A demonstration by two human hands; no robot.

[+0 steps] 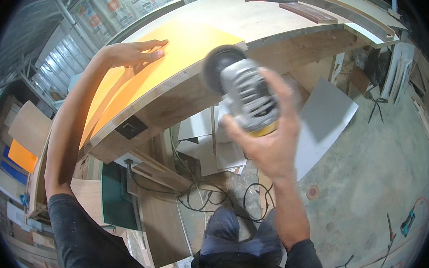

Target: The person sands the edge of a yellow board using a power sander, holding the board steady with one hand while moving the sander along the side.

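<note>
Angle grinder (pixel 246 89) at one o'clock, right hand (pixel 273 147) curling its fingers round it; left hand (pixel 132 54), fingers slightly parted, over orange board (pixel 200 40) at eleven. Looped cord (pixel 226 197) at six, white sheet (pixel 326 128) at three obstruct the floor (pixel 375 162).

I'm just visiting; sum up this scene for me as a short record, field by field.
Right hand: gripping grey grinder, slightly blurred
Grinder disc: dark, by wooden bench front; contact unclear
Left hand: open, at orange sheet; contact unclear
Floor: pale panel, teal tool
</note>
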